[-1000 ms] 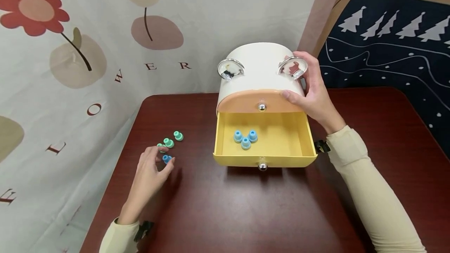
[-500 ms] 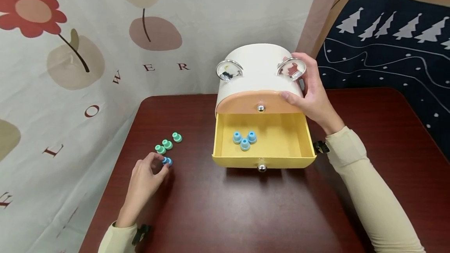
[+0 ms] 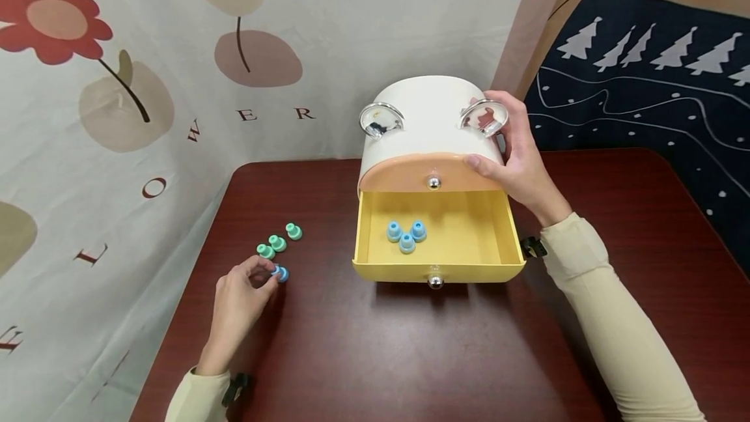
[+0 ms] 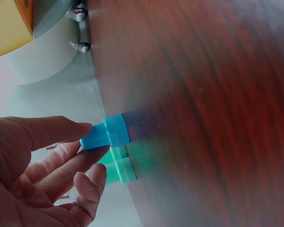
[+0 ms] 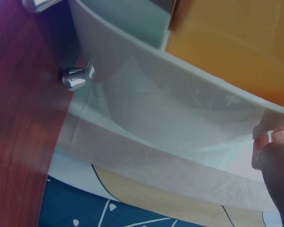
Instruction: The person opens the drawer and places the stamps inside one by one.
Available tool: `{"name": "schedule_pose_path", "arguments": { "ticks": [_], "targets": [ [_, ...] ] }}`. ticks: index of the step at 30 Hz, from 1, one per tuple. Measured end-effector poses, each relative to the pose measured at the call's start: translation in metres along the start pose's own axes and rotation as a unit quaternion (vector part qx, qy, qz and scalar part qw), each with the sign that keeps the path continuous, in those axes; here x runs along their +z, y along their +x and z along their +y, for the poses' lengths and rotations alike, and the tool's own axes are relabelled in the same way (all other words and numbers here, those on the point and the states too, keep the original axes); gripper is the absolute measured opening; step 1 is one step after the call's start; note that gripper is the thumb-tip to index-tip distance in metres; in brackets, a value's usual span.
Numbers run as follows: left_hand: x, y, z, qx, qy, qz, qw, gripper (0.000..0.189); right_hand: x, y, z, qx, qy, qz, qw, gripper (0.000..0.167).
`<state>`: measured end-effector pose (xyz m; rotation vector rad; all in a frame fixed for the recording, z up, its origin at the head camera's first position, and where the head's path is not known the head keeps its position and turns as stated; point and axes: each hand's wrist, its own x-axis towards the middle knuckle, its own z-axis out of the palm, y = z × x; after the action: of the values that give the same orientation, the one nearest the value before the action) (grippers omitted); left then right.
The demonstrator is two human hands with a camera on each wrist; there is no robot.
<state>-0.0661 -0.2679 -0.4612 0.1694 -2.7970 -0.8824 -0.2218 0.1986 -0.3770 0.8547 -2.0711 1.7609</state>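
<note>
My left hand pinches a small blue stepped peg by its narrow end, between thumb and fingers. The peg's wider end is at the dark red tabletop; I cannot tell whether it touches. Several small green pegs of the same shape, one of them a green peg, stand just beyond that hand. My right hand grips the right side of a white rounded drawer box, its thumb on the orange upper drawer front. Below, the yellow drawer is pulled out, with three light blue pegs inside.
The dark red table reaches back to a flower-printed cloth behind the box. At the right hangs a dark blue cloth with white trees. A round silver knob sticks out from the yellow drawer's front.
My left hand has drawn slightly toward me and left with the blue peg, away from the green pegs, now fully uncovered. The right hand keeps its hold on the box.
</note>
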Motion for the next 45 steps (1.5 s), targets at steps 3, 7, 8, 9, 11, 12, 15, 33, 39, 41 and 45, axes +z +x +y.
{"name": "schedule_pose_path", "arguments": {
  "ticks": [3, 7, 8, 9, 11, 12, 15, 33, 39, 41, 45],
  "targets": [
    [0.002, 0.000, 0.001, 0.006, -0.006, 0.007, 0.9999, 0.014, 0.000, 0.000, 0.000, -0.001, 0.000, 0.001, 1.0000, 0.089],
    [0.004, 0.001, 0.003, 0.015, -0.019, 0.024, 0.9994, 0.014, -0.001, 0.000, 0.000, -0.001, -0.003, 0.003, 1.0000, 0.089],
    [0.004, 0.001, 0.003, 0.018, -0.021, 0.029, 0.9992, 0.014, -0.001, 0.000, 0.001, 0.000, -0.004, 0.003, 1.0000, 0.089],
    [0.004, 0.001, 0.004, 0.023, -0.022, 0.035, 0.9989, 0.015, -0.001, 0.000, 0.001, 0.001, -0.005, 0.003, 1.0000, 0.089],
    [0.004, 0.001, 0.006, 0.037, -0.027, 0.047, 0.9979, 0.016, -0.001, 0.000, 0.002, 0.001, -0.006, 0.004, 1.0000, 0.090],
    [0.004, 0.001, 0.008, 0.045, -0.030, 0.054, 0.9971, 0.016, -0.001, 0.000, 0.002, 0.003, -0.004, 0.005, 1.0000, 0.090],
    [0.002, -0.002, 0.014, 0.061, -0.051, 0.068, 0.9945, 0.017, 0.001, -0.001, 0.003, 0.008, -0.005, 0.004, 0.9999, 0.090],
    [-0.021, -0.003, 0.098, 0.117, -0.250, 0.108, 0.9551, 0.023, -0.001, -0.001, 0.003, -0.005, -0.014, 0.002, 0.9999, 0.090],
    [-0.014, 0.002, 0.127, 0.172, -0.268, 0.107, 0.9420, 0.023, -0.001, 0.000, 0.003, -0.011, -0.007, 0.001, 0.9999, 0.089],
    [-0.012, 0.004, 0.135, 0.193, -0.275, 0.102, 0.9363, 0.021, -0.001, 0.000, 0.004, -0.012, -0.007, 0.001, 0.9999, 0.089],
    [-0.006, 0.008, 0.151, 0.220, -0.284, 0.082, 0.9296, 0.019, -0.001, 0.000, 0.004, -0.010, -0.007, 0.001, 0.9999, 0.090]
  ]
}}
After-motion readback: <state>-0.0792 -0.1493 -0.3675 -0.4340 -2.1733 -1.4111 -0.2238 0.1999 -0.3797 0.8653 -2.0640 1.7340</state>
